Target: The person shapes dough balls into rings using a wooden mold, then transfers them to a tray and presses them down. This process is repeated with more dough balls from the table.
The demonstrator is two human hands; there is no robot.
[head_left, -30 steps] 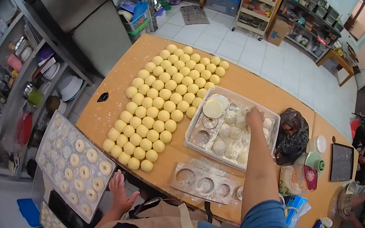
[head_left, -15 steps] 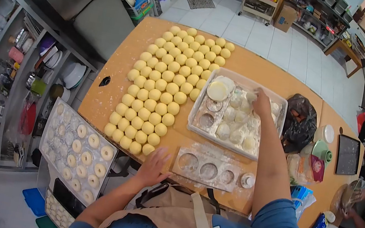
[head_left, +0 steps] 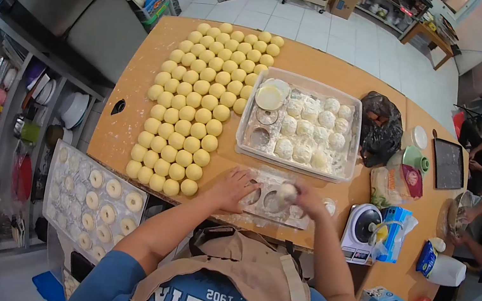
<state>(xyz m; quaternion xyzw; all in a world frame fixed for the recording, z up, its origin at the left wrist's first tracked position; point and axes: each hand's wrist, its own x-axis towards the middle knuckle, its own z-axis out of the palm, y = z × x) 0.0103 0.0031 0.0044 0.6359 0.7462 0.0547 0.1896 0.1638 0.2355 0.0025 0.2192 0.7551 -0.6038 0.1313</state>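
My right hand (head_left: 308, 202) grips a pale, floured dough ball (head_left: 286, 193) above the wooden mold board (head_left: 259, 210), which has round hollows and a dusting of flour. My left hand (head_left: 233, 189) rests at the board's left end with its fingers apart, holding nothing. Behind the board stands a white plastic tub (head_left: 290, 165) with rows of floured dough balls (head_left: 305, 129) and a small bowl (head_left: 269, 97) inside. To the left, many smooth yellow dough balls (head_left: 186, 113) lie in rows on the table.
A tray of ring-shaped dough (head_left: 91, 200) sits lower left. Right of my hands are a kitchen scale (head_left: 357, 253), a blue carton (head_left: 391, 234), a black plastic bag (head_left: 379, 133) and a dark baking pan (head_left: 448, 165). Another person's hands hold a bowl (head_left: 460, 212) at the far right.
My right hand has come from the tub back to the mold board with a floured dough ball. My left hand has moved right onto the board's end. The view has shifted.
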